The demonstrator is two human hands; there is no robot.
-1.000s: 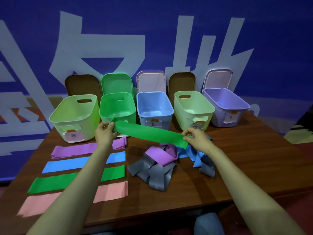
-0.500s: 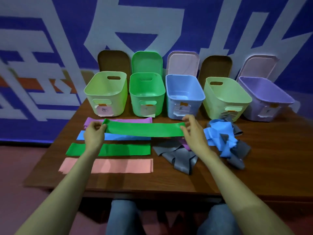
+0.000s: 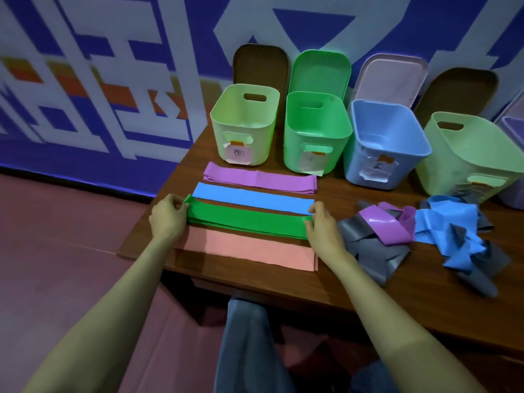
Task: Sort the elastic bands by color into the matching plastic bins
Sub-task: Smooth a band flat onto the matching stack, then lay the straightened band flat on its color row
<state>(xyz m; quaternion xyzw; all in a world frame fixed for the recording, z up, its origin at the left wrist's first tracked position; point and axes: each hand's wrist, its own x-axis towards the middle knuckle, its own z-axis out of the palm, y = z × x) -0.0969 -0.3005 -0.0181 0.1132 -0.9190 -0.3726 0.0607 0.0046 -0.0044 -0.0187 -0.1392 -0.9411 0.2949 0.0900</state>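
Left grip (image 3: 168, 219): closed in a pinch on the 9 o'clock end of the green band (image 3: 246, 219).

Green band: pulled out straight and flat, low over the desk (image 3: 425, 296), apparently on top of another green strip, with layered edges visible along the 6 o'clock side. Blue strip (image 3: 252, 199) just beside at 12 o'clock, purple strip (image 3: 258, 180) beyond that, pink strip (image 3: 246, 251) just beside at 6 o'clock.

Green bin (image 3: 314, 131): at 1 o'clock from the band, well apart, open-topped, no bands visible inside.

Right grip (image 3: 324, 231): closed in a pinch on the 3 o'clock end of the same band.

Unsorted pile (image 3: 374, 251): at 3 o'clock from the right grip, a tangle of grey, purple and blue bands.

Judged step: staging by colour on the desk, with the green band being squared onto its stack. Binning not yet begun.

Next move, as judged:
1. Align both ends with the strip below.
2. Release both pinches together to avoid a skewed or recoiling band.
3. Reach to 3 o'clock for the next band in the pile, separating one colour from the tangle.
4. Alternatively, lift the green stack toward the green bin at 1 o'clock.
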